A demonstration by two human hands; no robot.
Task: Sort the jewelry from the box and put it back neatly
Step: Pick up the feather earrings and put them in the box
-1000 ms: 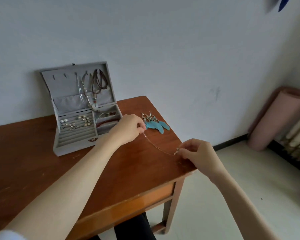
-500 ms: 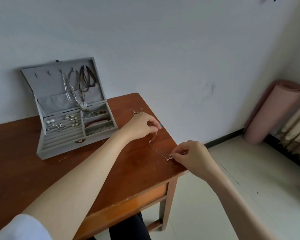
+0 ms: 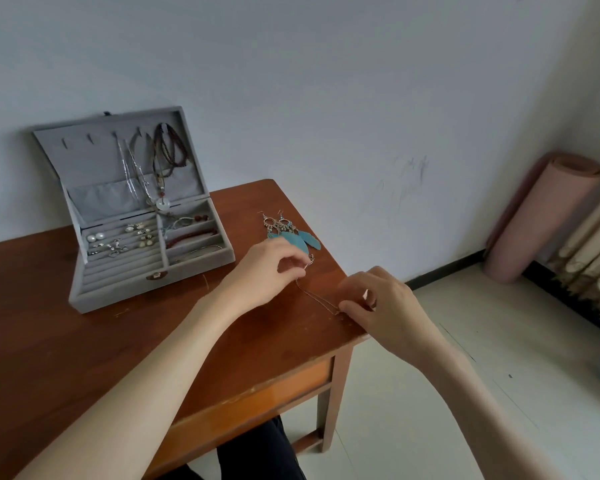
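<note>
Clasp and pendant on the thin chain (image 3: 317, 296) too small to resolve; its ends vanish under the fingertips. Small studs in the jewelry box (image 3: 153, 268) ring rows read only as pale dots. Both forearms are cut off by the bottom edge.

Chain: fine, pale metal, stretched in a doubled line just above the desk (image 3: 84, 341), right of the box and near the desk's right front corner. Left hand (image 3: 267, 271) pinches the chain's far end between thumb and curled fingers. Right hand (image 3: 381, 306) pinches the near end at the desk edge, other fingers loosely bent. Hands apart, the chain spanning them.

Box: grey velvet, lid open and leaning toward the wall. Necklaces hang from the lid hooks: silvery chains, a dark beaded strand, one with a pale ring pendant (image 3: 160, 203). Right compartments hold a red bead bracelet (image 3: 191, 237) and a thin bangle, hard to make out.

Teal feather earrings (image 3: 291, 233) lie on the desk right of the box, just beyond the left hand.
</note>
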